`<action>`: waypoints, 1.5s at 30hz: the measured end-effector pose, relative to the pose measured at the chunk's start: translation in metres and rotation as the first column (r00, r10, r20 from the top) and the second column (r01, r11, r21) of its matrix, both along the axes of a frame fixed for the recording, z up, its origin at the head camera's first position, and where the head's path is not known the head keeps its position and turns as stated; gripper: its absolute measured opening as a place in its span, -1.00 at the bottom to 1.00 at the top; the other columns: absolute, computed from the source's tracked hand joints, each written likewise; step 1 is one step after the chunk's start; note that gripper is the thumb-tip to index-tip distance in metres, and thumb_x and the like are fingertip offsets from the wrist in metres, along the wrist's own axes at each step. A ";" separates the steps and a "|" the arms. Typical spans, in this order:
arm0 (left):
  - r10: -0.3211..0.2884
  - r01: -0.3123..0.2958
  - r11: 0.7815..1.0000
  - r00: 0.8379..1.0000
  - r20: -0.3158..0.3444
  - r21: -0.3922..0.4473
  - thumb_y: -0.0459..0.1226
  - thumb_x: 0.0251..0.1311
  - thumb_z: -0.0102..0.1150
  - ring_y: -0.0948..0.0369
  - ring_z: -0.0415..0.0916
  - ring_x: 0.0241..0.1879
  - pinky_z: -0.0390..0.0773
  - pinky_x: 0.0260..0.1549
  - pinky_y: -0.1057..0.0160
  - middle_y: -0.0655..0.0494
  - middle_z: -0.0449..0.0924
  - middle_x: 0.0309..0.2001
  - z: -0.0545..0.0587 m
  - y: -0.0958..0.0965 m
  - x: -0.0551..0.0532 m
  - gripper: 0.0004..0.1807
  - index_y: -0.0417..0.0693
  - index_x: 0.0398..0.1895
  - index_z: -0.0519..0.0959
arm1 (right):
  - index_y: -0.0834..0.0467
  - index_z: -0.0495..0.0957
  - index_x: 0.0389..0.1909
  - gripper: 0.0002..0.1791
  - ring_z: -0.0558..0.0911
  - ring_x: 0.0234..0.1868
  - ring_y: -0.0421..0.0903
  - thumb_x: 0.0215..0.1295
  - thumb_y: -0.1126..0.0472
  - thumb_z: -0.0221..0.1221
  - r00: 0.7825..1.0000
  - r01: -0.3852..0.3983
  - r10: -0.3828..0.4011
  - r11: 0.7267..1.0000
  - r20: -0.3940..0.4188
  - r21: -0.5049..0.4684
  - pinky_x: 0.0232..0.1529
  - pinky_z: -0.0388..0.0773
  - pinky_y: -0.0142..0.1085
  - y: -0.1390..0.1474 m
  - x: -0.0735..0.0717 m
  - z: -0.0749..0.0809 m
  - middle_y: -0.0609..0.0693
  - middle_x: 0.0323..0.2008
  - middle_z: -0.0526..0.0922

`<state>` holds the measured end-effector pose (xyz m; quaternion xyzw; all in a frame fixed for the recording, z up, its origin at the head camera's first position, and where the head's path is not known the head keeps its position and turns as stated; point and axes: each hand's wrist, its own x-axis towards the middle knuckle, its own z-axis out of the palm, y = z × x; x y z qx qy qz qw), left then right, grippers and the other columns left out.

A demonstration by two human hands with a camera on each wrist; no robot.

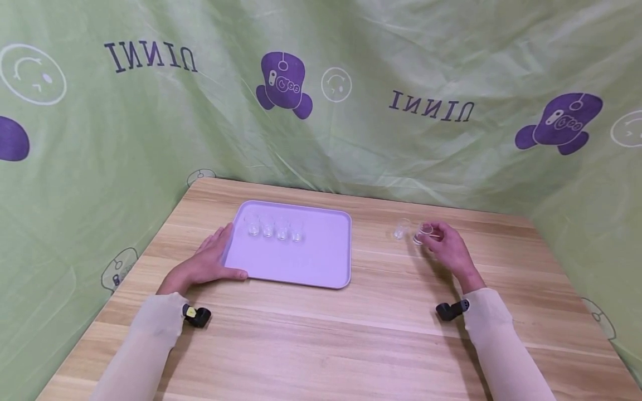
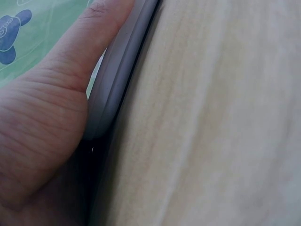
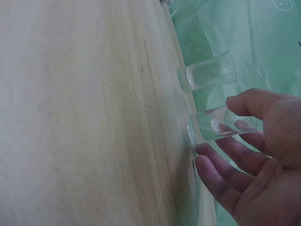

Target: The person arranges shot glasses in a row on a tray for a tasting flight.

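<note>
On the left, a purple tray (image 1: 321, 256) lies on the table with several small clear shot glasses (image 1: 268, 228) standing in a row on it. My left hand (image 1: 213, 262) rests at the tray's near-left corner, straight fingers along its left side and thumb along its front edge. The left wrist view shows the thumb beside the tray's rim (image 2: 113, 84). Over on the right, my right hand (image 1: 450, 249) holds a clear shot glass (image 3: 207, 125) between thumb and fingers, its base at the tabletop. Another shot glass (image 3: 211, 73) stands just left of it in the head view.
The wood-grain table (image 1: 311, 340) extends between the tray and the right-hand glasses. A green printed cloth (image 1: 361, 150) hangs behind the table and along both sides. Each sleeve cuff carries a small black camera (image 1: 451, 310).
</note>
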<state>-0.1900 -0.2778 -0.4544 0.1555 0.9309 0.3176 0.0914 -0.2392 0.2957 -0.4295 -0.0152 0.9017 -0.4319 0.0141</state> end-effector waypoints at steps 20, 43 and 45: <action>-0.009 0.009 1.000 1.000 -0.004 0.003 0.15 -0.03 0.57 -0.32 -0.46 0.56 -0.39 0.47 -0.28 -0.43 -0.39 0.60 0.003 0.000 0.002 0.54 -0.42 0.59 -0.38 | 0.34 0.36 0.41 -0.38 0.55 0.23 0.27 0.50 0.07 0.23 1.000 -0.010 0.010 1.000 -0.028 -0.002 0.06 0.62 -0.23 -0.001 0.006 0.014 0.34 0.23 0.54; -0.008 0.008 1.000 1.000 0.008 -0.013 0.19 -0.01 0.53 -0.30 -0.49 0.57 -0.40 0.47 -0.27 -0.42 -0.41 0.60 0.001 -0.002 0.000 0.54 -0.40 0.59 -0.41 | 0.27 0.53 0.28 -0.49 0.63 0.15 0.24 0.45 0.09 0.31 0.985 -0.076 0.080 0.997 -0.156 0.031 0.05 0.62 0.13 -0.030 0.016 0.035 0.25 0.14 0.65; -0.006 0.006 1.000 1.000 0.012 -0.016 0.20 -0.01 0.53 -0.29 -0.49 0.57 -0.40 0.47 -0.26 -0.41 -0.42 0.60 0.001 -0.003 0.000 0.54 -0.39 0.59 -0.41 | 0.27 0.53 0.28 -0.49 0.63 0.15 0.23 0.45 0.08 0.31 0.984 -0.083 0.086 0.996 -0.159 0.026 0.05 0.63 0.13 -0.035 0.015 0.035 0.25 0.14 0.65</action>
